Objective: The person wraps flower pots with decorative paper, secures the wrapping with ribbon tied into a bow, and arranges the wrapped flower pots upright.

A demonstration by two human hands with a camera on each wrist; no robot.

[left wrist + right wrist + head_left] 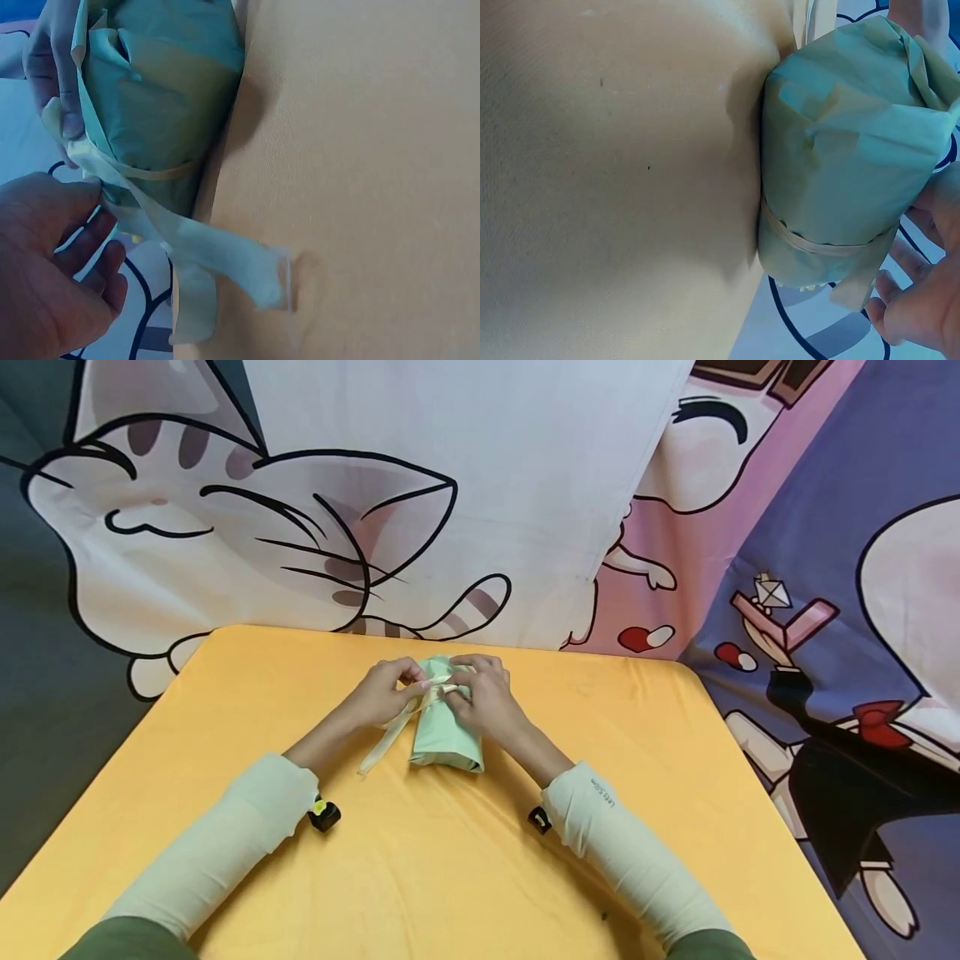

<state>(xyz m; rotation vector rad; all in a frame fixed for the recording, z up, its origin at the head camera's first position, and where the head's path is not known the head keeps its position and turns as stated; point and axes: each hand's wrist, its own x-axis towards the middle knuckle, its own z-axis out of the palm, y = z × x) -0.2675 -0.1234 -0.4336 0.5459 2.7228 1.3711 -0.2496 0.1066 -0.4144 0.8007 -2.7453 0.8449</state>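
Observation:
A bundle wrapped in pale green paper [447, 735] lies on the table, a cream ribbon [202, 244] running round it. Two loose ribbon tails hang off the bundle's left side. My left hand [384, 695] pinches the ribbon between thumb and forefinger at the crossing on top of the bundle. From the other side my right hand [486, 695] holds the ribbon at the same crossing, its fingers against the paper. In the right wrist view, a short ribbon end [855, 281] sticks out beside the right hand [922, 292]. The fingers partly hide the crossing.
A yellow cloth [420, 868] covers the table, whose far edge lies just behind the bundle. Printed cartoon curtains [540, 485] hang behind and to the right. Small black devices [325, 815] sit at both wrists, below the pale sleeves.

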